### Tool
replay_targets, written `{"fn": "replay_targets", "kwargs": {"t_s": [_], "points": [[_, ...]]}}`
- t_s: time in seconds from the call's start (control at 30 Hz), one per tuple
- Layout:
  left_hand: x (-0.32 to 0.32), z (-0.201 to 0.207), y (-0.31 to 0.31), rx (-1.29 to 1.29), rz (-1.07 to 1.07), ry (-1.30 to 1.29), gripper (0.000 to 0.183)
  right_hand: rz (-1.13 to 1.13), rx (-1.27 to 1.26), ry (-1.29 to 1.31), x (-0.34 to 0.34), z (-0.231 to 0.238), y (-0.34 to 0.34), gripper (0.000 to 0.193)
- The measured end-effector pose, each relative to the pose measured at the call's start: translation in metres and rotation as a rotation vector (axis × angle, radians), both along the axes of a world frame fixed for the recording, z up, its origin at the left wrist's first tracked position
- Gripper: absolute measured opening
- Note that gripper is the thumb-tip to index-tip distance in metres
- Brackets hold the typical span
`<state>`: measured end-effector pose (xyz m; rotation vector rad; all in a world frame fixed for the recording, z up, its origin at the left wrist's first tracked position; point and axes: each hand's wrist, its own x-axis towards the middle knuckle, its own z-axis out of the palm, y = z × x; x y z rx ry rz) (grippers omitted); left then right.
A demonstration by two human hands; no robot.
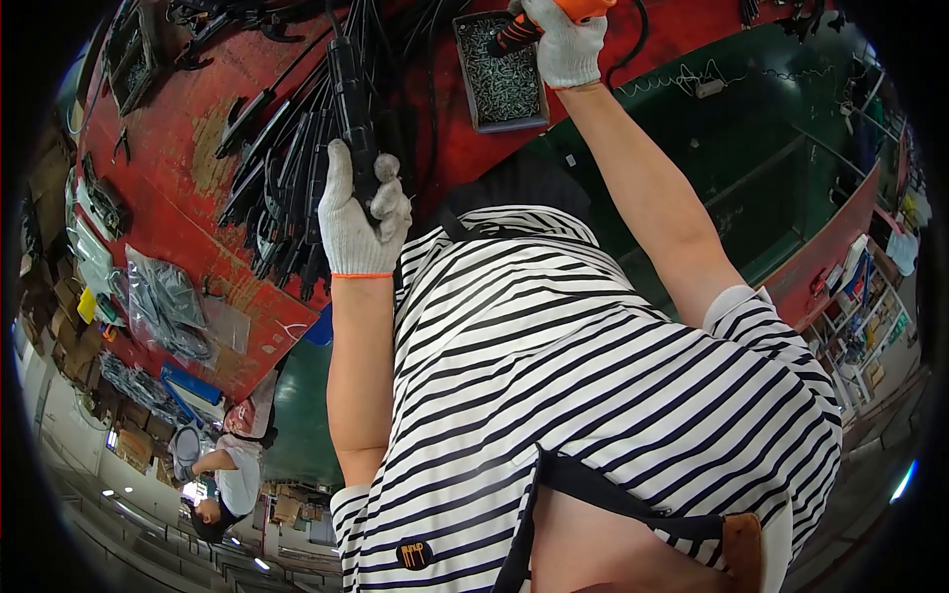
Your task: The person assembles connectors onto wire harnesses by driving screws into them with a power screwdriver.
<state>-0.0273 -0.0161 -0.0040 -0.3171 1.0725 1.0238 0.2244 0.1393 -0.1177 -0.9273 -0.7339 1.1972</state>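
My left hand (pixel 366 217), in a white knit glove, is closed around a long black plastic part (pixel 351 94) that points away from me over the red table. Beside it on the left lies a fanned pile of slim black parts with cables (pixel 287 183). My right hand (pixel 571 49), gloved too, grips an orange and black power drill (pixel 576 8) at the upper edge of the view. The drill's dark front end is over the grey tray (pixel 511 127) of small silver screws (pixel 499 84). The drill's top is cut off by the view's edge.
The red table (pixel 178 128) has worn patches. At its left lie clear plastic bags of parts (pixel 168 301) and a dark open box (pixel 133 64). A coiled white cable (pixel 682 79) runs over the green surface at right. Another person (pixel 225 484) is at the lower left.
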Motion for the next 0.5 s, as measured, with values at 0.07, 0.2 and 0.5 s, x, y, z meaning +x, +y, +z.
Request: {"fn": "replay_targets", "kwargs": {"t_s": [0.07,0.2,0.5], "points": [[-0.001,0.001,-0.001,0.044,-0.040,-0.047,0.063,-0.007,-0.002,-0.012,-0.001,-0.001,0.001,0.032],[-0.003,-0.001,-0.002,0.072,-0.068,-0.065,0.063,0.024,0.091,0.180,-0.003,-0.004,0.003,0.033],[0.006,0.009,0.004,0.019,0.001,0.037,0.062,-0.004,0.032,0.055,-0.004,-0.006,0.002,0.035]]}}
